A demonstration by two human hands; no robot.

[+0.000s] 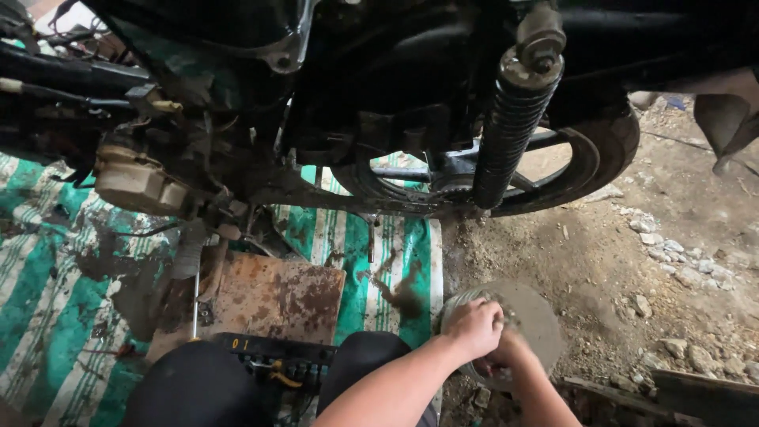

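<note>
Both forearms reach over the round grey dish, which sits on the dirt floor just beside the right edge of the green striped mat. Left hand is curled over its rim; its grip is narrow. Right hand is mostly hidden, so I cannot tell its grip. Above stands a motorcycle's rear wheel with a black shock absorber.

One small label is noted: yellow marks on a black tool case, between the person's knees.
</note>
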